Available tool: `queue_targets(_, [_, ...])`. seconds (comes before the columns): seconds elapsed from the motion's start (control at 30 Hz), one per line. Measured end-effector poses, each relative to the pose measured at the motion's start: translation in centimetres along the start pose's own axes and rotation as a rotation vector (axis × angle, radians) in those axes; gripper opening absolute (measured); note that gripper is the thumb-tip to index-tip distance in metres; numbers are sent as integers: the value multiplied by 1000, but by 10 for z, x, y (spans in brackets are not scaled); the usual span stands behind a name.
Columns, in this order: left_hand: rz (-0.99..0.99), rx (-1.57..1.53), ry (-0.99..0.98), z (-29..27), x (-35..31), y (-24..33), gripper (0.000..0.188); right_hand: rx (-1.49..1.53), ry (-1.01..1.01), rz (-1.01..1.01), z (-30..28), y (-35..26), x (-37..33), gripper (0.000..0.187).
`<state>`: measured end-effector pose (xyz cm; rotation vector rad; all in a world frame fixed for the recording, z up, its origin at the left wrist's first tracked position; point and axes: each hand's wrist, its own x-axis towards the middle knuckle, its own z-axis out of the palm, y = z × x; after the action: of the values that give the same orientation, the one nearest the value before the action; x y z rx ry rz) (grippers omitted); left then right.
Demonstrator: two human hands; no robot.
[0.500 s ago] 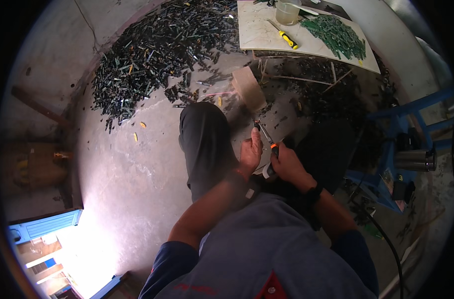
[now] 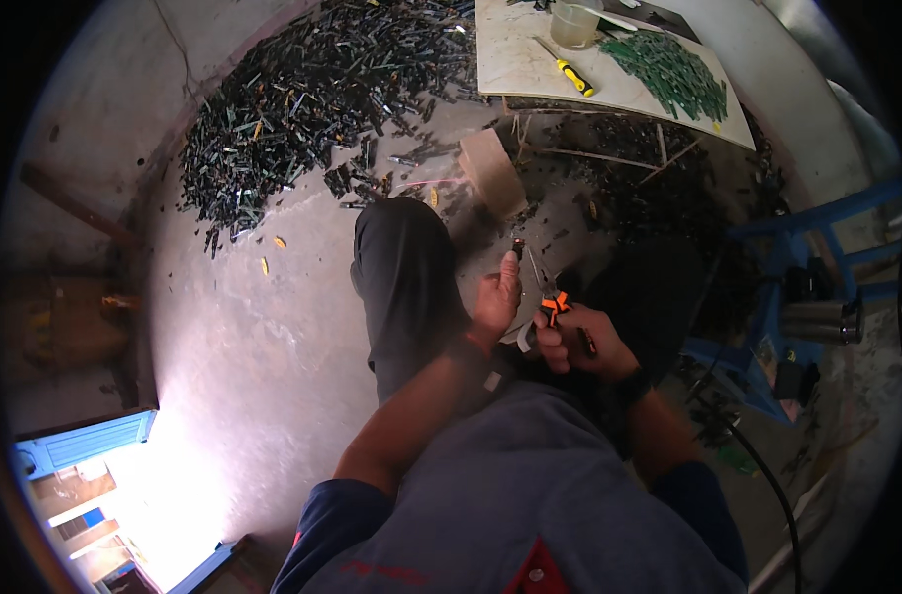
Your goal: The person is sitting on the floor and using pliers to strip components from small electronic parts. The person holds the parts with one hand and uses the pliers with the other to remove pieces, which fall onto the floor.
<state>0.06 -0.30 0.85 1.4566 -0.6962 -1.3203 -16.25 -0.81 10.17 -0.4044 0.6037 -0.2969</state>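
While my left hand [image 2: 498, 300] is pinching a small dark piece [image 2: 517, 247], my right hand [image 2: 599, 329] is clasping orange-handled pliers [image 2: 556, 304] just beside it; I'm judging this piece mid-work, with dark strips [image 2: 312, 109] lying heaped beyond.

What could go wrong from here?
Two possible risks:
1. Nicked skin: the pliers in the right hand point up close to the bare left hand, so a slip might catch the thumb.
2. Lost part: the small dark piece sits at the left fingertips; if the grip loosens, it could be hard to spot among the dark scraps on the floor.
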Motion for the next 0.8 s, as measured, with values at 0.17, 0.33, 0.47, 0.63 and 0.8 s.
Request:
queue_targets(0.17, [-297,-369,-119,-7,7,-10,58,-351,68,-168,-45,24,17,32])
queue_targets(0.33, [-266,-184,-164,-7,-9,12,62,-195,-28,-49,-23,14,21,37])
queue_targets(0.47, [-401,-211,-237,-8,-15,28,68,-101,-88,-47,-15,13,21,35])
queue_targets(0.63, [-514,-244,-205,-8,-11,22,73,36,-68,-28,-13,25,24,39])
queue_targets(0.8, [-604,-189,-214,-6,-23,48,73,105,-107,-54,-18,27,26,36])
